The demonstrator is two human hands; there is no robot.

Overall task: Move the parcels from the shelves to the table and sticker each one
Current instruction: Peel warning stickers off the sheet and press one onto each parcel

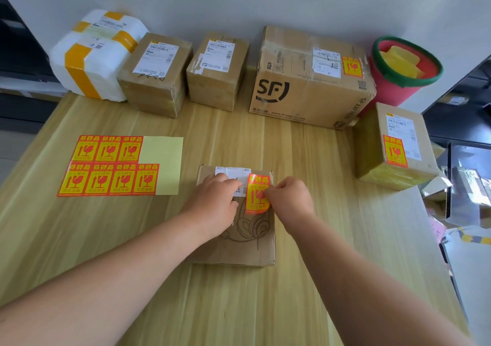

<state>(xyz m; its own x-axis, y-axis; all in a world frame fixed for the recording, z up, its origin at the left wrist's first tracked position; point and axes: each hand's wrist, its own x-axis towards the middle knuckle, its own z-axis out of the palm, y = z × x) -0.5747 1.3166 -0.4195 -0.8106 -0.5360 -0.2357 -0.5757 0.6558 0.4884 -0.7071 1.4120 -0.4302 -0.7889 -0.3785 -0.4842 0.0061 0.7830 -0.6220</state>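
A flat brown parcel with a headphone drawing lies on the wooden table in front of me. A red and yellow fragile sticker sits on its top right part, beside a white label. My right hand pinches the sticker's right edge. My left hand rests on the parcel to the left of the sticker, its fingers on the white label. A sticker sheet with several stickers left lies on the table at the left.
Along the wall stand a white foam box, two small brown boxes and a big SF carton with a sticker. A stickered box sits at the right, a red bucket behind it. Clutter lies beyond the table's right edge.
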